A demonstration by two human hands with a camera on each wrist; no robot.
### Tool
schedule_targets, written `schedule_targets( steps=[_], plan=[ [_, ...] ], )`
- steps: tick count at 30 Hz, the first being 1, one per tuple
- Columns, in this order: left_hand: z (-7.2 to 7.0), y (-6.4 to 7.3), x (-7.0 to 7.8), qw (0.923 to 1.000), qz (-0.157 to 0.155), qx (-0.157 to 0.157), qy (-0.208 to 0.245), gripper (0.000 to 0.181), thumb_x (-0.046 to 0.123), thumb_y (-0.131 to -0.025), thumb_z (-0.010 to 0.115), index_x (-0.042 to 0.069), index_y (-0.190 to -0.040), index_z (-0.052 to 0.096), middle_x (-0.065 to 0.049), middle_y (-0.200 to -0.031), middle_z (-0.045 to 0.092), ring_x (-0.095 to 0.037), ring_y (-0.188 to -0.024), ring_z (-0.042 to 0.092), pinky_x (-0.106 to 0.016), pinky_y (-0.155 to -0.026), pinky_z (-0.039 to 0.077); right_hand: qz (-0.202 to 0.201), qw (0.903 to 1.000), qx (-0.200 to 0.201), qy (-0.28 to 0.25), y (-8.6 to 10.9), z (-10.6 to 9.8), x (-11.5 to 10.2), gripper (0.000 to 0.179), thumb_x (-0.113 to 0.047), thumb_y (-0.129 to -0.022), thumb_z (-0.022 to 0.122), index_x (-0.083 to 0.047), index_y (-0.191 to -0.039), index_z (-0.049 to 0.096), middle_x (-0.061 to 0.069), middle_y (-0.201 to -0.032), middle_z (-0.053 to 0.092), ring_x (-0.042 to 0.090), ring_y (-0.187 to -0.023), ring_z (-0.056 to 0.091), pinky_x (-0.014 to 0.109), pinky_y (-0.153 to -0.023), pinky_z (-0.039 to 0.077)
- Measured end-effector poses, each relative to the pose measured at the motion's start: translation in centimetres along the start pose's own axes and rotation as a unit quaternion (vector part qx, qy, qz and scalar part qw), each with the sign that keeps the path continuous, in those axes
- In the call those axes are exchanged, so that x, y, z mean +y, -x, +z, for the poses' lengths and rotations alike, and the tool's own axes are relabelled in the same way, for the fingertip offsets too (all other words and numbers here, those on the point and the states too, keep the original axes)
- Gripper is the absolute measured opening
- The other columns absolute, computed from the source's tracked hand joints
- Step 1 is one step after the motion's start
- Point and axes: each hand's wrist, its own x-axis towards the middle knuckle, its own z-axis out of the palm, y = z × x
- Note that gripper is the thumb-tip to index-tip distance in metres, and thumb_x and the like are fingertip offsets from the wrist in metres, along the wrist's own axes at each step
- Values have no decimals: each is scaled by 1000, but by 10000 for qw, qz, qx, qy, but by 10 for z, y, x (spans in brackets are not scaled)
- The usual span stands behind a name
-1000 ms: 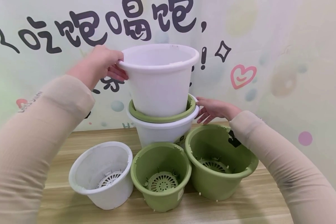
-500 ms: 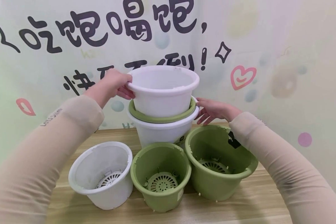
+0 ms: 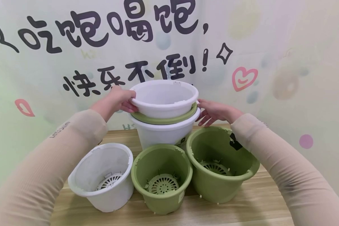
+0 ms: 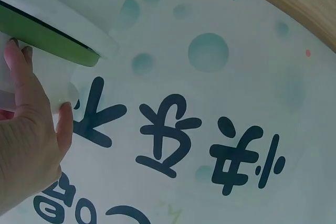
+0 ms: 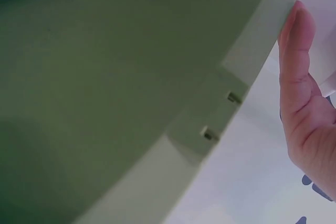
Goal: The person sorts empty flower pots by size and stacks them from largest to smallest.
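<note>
Nested pots on a desk, seen from the head with a view from each wrist. The upper white pot stands at the top of the stack, mouth upward, its central axis close to vertical and its rim nearly level; its walls narrow downward and its base is hidden within the middle green pot. That pot in turn sits inside the lower white pot, all three sharing roughly one upright axis. The left hand grasps the upper white pot's rim, thumb above and fingers beneath. The right hand, its fingers extended rather than clenched, touches the lower white pot's rim. In front stand a small white pot, a small green pot and a large green pot, each opening upward, with slotted bases visible inside. The desk has a pale wood grain. Behind it rises a pale wall covering bearing black Chinese lettering, a pink heart and soft coloured spots. Both forearms wear beige sleeves.
</note>
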Motion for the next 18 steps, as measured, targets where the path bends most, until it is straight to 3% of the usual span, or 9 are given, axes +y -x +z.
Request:
schedule_targets(
  steps=[2,4,6,8,11,14,16,18],
  plan=[
    [0,-2,-2,10000,1,-17,-9,69,3,-83,44,-10,-139,6,-9,-54,59,-17,-49,63,-30,-57,56,44,10000,24,11,0,0,0,55,-33,-100,24,-32,-146,-6,21,-106,57,24,-82,65,39,-71,54],
    [0,-3,-5,10000,-15,-19,-65,68,3,-82,44,-10,-138,8,-9,-55,59,-16,-49,63,-29,-58,56,75,10000,40,22,0,0,0,55,-34,-100,24,-32,-145,-8,20,-105,57,24,-81,65,39,-71,54],
    [0,-4,-7,9996,99,16,-260,59,5,-81,44,-11,-133,20,-8,-57,59,-15,-51,63,-28,-58,56,60,10000,36,65,0,1,0,56,-34,-100,23,-31,-145,-9,20,-105,57,24,-81,65,39,-71,54],
    [-1,-4,-10,9966,351,182,-717,43,8,-80,45,-11,-118,39,-8,-59,60,-15,-52,62,-26,-56,55,47,9999,51,79,0,1,-1,56,-34,-100,23,-30,-145,-9,19,-103,58,24,-81,65,39,-70,54],
    [-2,-4,-14,9807,856,548,-1672,23,16,-79,46,-4,-87,53,-6,-64,57,-14,-56,56,-23,-51,49,21,9999,50,133,0,2,-1,56,-34,-100,22,-29,-145,-10,18,-102,59,24,-81,65,40,-70,54],
    [-3,-5,-18,9627,1158,759,-2327,18,23,-78,47,5,-71,48,-5,-66,47,-17,-58,44,-24,-48,36,66,9999,65,136,-1,1,-1,56,-34,-100,23,-30,-145,-9,18,-102,59,24,-81,64,40,-70,54],
    [-4,-6,-20,9605,1247,720,-2380,19,24,-78,46,7,-70,46,-6,-69,45,-18,-61,41,-25,-49,33,95,9998,68,140,-2,1,-1,56,-34,-99,23,-30,-145,-8,17,-102,59,24,-81,64,40,-71,54],
    [-3,-6,-22,9636,1269,662,-2259,19,24,-78,47,6,-70,46,-8,-72,48,-18,-62,43,-25,-49,34,125,9998,87,131,-2,1,-1,56,-35,-99,24,-31,-145,-7,17,-101,59,24,-81,64,40,-71,54]
  ],
)
